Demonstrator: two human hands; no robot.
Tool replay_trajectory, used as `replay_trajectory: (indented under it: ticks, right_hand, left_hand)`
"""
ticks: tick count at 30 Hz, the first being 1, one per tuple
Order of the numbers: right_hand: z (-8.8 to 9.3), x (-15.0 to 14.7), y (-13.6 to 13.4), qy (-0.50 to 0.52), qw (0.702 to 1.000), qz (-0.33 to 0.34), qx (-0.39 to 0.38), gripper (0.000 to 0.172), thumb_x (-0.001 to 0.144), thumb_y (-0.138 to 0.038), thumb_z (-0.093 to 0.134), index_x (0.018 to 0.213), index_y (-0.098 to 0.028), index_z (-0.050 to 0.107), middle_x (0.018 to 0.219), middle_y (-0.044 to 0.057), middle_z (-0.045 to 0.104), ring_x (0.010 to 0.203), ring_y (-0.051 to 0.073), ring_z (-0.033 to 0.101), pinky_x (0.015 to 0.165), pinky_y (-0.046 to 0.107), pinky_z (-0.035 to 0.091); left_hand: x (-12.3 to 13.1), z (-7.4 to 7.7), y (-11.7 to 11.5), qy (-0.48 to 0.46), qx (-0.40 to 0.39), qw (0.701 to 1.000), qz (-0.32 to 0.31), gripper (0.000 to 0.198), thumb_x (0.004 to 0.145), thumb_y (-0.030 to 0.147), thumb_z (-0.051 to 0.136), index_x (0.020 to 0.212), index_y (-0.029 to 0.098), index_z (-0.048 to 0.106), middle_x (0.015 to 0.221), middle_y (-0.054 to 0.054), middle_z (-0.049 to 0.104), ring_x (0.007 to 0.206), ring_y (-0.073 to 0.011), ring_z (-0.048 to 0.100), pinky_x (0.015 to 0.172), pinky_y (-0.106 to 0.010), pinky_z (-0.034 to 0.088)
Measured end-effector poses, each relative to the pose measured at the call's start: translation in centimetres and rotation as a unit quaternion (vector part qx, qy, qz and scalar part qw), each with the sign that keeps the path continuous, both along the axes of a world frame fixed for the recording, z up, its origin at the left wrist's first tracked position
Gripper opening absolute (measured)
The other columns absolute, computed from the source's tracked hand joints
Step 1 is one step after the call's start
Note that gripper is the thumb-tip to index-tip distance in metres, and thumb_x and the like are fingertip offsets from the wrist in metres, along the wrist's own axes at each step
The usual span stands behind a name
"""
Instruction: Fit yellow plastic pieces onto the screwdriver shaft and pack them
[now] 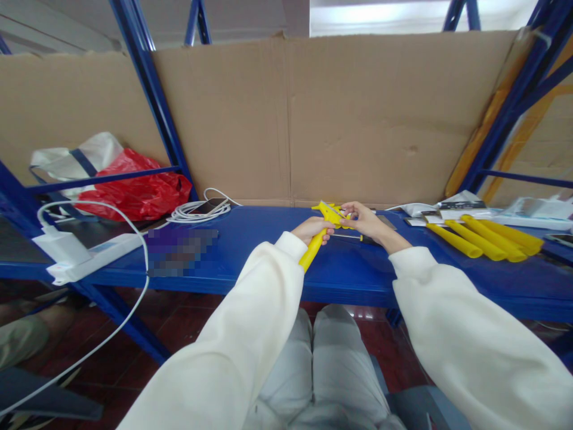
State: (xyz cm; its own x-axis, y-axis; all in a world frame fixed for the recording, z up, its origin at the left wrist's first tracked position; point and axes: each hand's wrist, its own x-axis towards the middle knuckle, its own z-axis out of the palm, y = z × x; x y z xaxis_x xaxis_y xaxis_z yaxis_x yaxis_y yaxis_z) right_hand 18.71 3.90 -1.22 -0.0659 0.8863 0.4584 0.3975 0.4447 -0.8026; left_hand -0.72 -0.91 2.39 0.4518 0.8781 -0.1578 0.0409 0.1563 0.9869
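Note:
My left hand [314, 230] is wrapped around a yellow plastic tool [312, 254], whose tube-like handle slants down toward me. At its upper end is a wider, flared yellow head [330, 214] with a pale edge. The fingers of my right hand [363, 221] are closed at the right side of that head, partly hiding it. I cannot make out any small part between them. Just below my hands, a thin metal shaft like a screwdriver's [349, 237] lies on the blue table; my right wrist partly covers its dark end. More yellow plastic shows behind the head.
Several yellow tubes [490, 239] lie at the right beside white packets [463, 206]. To the left are a coiled white cable [199, 211], a power strip [98, 257] with a hanging cord, and a red plastic bag [136, 188]. Cardboard [358, 119] walls the back.

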Motion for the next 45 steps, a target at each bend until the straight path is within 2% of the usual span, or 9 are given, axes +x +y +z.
replay_trajectory:
  ticks: [5, 9, 18, 22, 27, 31, 35, 39, 45]
  right_hand:
    - [-0.4, 0.0, 0.1, -0.039, 0.999, -0.033, -0.005, 0.038, 0.083, -0.039, 0.071, 0.117, -0.023, 0.063, 0.126, 0.009, 0.068, 0.116, 0.025, 0.064, 0.104, 0.044, 0.052]
    - [-0.5, 0.0, 0.0, -0.159, 0.983, -0.089, 0.015, 0.047, 0.093, -0.050, 0.060, 0.128, -0.019, 0.062, 0.135, 0.015, 0.065, 0.128, 0.030, 0.059, 0.112, 0.049, 0.045]
    - [1.2, 4.9, -1.4, -0.381, 0.907, -0.178, -0.039, 0.064, 0.081, -0.070, 0.067, 0.126, -0.026, 0.071, 0.141, 0.014, 0.064, 0.139, 0.045, 0.048, 0.114, 0.068, 0.036]
    - [1.3, 8.0, -1.6, -0.390, 0.905, -0.124, -0.113, 0.068, 0.066, -0.073, 0.078, 0.114, -0.024, 0.077, 0.131, 0.015, 0.069, 0.127, 0.045, 0.059, 0.108, 0.059, 0.048]
    - [1.3, 9.2, -1.7, -0.376, 0.918, -0.038, -0.121, 0.059, 0.061, -0.073, 0.081, 0.095, -0.025, 0.080, 0.117, 0.013, 0.073, 0.115, 0.038, 0.067, 0.102, 0.046, 0.054]
    - [1.3, 9.0, -1.6, -0.383, 0.913, -0.035, -0.134, 0.050, 0.054, -0.063, 0.087, 0.085, -0.025, 0.081, 0.104, 0.012, 0.075, 0.101, 0.036, 0.071, 0.089, 0.043, 0.059]
    - [1.3, 8.1, -1.7, -0.370, 0.923, -0.025, -0.101, 0.033, 0.061, -0.055, 0.083, 0.069, -0.025, 0.075, 0.085, 0.008, 0.076, 0.087, 0.032, 0.071, 0.083, 0.040, 0.058]
    - [1.4, 7.6, -1.9, -0.358, 0.927, -0.062, -0.091, 0.026, 0.070, -0.048, 0.074, 0.074, -0.023, 0.072, 0.075, 0.005, 0.073, 0.074, 0.025, 0.069, 0.075, 0.035, 0.055]
    - [1.0, 8.0, -1.6, -0.340, 0.933, -0.110, -0.045, 0.025, 0.068, -0.044, 0.078, 0.079, -0.022, 0.071, 0.077, 0.004, 0.072, 0.076, 0.025, 0.068, 0.074, 0.034, 0.053]
  left_hand:
    - [-0.2, -0.3, 0.6, -0.071, 0.008, 0.997, -0.018, 0.021, 0.089, 0.003, 0.054, 0.076, 0.018, 0.050, 0.052, 0.008, 0.044, 0.036, -0.0044, 0.034, 0.038, -0.015, 0.029]
    - [-0.3, -0.4, 0.8, -0.094, 0.006, 0.996, -0.009, 0.023, 0.092, 0.002, 0.049, 0.076, 0.018, 0.050, 0.051, 0.008, 0.045, 0.035, -0.0043, 0.034, 0.039, -0.016, 0.028]
    - [-0.7, -0.8, 2.2, -0.085, -0.019, 0.984, 0.156, 0.025, 0.088, -0.002, 0.049, 0.074, 0.018, 0.050, 0.045, 0.008, 0.042, 0.034, -0.0058, 0.035, 0.039, -0.017, 0.027]
    - [-1.0, -1.2, 3.0, -0.068, -0.041, 0.975, 0.207, 0.020, 0.084, -0.003, 0.056, 0.077, 0.016, 0.055, 0.045, 0.008, 0.043, 0.035, -0.0060, 0.035, 0.039, -0.018, 0.028]
    - [-1.4, -1.7, 3.7, -0.045, -0.057, 0.968, 0.241, 0.017, 0.090, 0.001, 0.055, 0.081, 0.014, 0.060, 0.046, 0.007, 0.044, 0.036, -0.0060, 0.037, 0.042, -0.018, 0.030]
    - [-1.4, -2.0, 4.0, -0.043, -0.056, 0.968, 0.241, 0.021, 0.090, 0.000, 0.055, 0.076, 0.014, 0.059, 0.047, 0.006, 0.045, 0.038, -0.0066, 0.038, 0.043, -0.019, 0.030]
    - [-1.4, -2.1, 4.2, -0.037, -0.051, 0.969, 0.238, 0.021, 0.088, -0.001, 0.058, 0.074, 0.015, 0.058, 0.047, 0.006, 0.045, 0.038, -0.0060, 0.037, 0.043, -0.019, 0.030]
    - [-1.5, -2.2, 4.4, -0.029, -0.046, 0.970, 0.238, 0.022, 0.089, 0.000, 0.056, 0.074, 0.015, 0.058, 0.046, 0.007, 0.044, 0.037, -0.0060, 0.037, 0.043, -0.018, 0.030]
    - [-1.5, -2.3, 4.6, -0.036, -0.045, 0.969, 0.240, 0.025, 0.089, -0.001, 0.057, 0.071, 0.016, 0.054, 0.047, 0.007, 0.045, 0.038, -0.0062, 0.037, 0.043, -0.019, 0.030]
